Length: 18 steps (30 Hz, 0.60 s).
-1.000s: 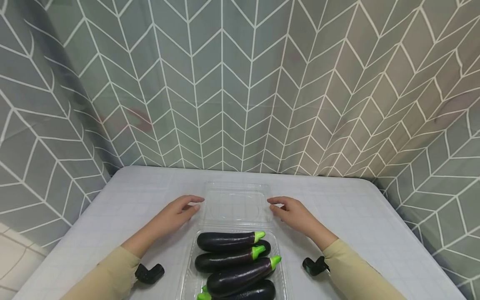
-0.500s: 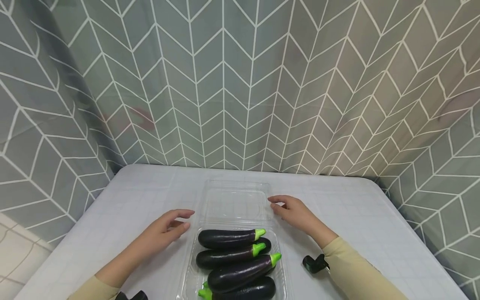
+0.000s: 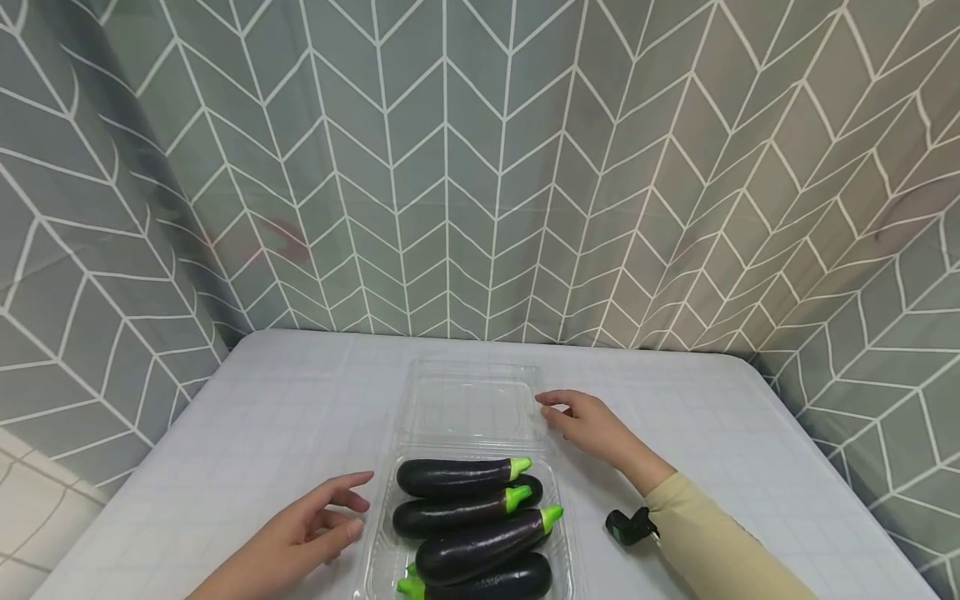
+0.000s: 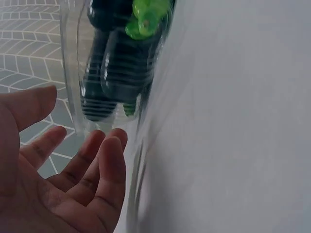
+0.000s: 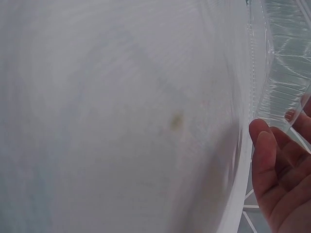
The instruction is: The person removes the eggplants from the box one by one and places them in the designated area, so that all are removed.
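While the left grip (image 3: 303, 529) hangs loosely apart beside the eggplants (image 3: 480, 552), the right grip (image 3: 583, 421) (pinching or not, I cannot tell) meets the clear lid (image 3: 472, 408).

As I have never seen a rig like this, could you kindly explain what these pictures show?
There is no robot here: a person works bare-handed. The wide picture is taken from the person's head, the other two from the left and right wrists. On the white table lies a clear plastic container, its lid folded open away from the person, with glossy dark eggplants inside. The left hand is open beside the container, holding nothing. The right hand is at the lid's right edge; whether it grips is unclear.
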Available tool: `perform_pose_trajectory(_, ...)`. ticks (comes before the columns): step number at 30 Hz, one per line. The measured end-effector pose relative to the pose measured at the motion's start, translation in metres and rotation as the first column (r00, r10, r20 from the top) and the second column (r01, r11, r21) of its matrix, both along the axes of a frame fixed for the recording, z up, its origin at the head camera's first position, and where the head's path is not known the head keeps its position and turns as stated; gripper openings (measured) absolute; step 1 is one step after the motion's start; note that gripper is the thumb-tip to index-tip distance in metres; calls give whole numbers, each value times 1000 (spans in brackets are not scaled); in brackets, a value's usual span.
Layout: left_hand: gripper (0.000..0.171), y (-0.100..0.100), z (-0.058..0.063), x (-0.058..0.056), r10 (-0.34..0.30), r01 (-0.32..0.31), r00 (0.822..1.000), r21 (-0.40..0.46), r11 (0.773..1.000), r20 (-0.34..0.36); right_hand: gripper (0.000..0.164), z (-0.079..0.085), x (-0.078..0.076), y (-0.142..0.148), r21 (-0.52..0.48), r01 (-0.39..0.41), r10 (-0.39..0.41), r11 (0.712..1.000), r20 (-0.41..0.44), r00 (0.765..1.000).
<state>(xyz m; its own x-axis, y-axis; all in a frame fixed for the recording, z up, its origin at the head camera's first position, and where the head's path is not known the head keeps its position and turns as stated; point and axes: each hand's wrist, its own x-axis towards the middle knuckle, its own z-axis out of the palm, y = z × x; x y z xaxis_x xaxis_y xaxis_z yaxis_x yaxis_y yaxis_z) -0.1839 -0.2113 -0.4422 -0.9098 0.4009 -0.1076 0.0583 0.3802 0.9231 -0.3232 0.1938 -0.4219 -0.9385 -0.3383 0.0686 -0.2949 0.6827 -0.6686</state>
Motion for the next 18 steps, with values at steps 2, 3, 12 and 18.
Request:
perform_pose_trajectory(2,59,1,-2,3,-10,10,999,14,1000,36,31,1,0,0,0,0,0,1000,1,1000)
perform_pose_trajectory(3,60,2,-3,4,-19,18,999,24,1000,48,31,1,-1,0,-4,0,0,1000,3,1000)
perform_pose_trajectory(12,60,0,-12,9,-102,98,995,155,983,18,31,0,-3,-4,-31,10,-8,999,41,999)
perform_pose_trajectory(18,60,1,-17,8,-172,161,985,256,953,19,33,-3,-1,0,-33,12,-10,999,42,999)
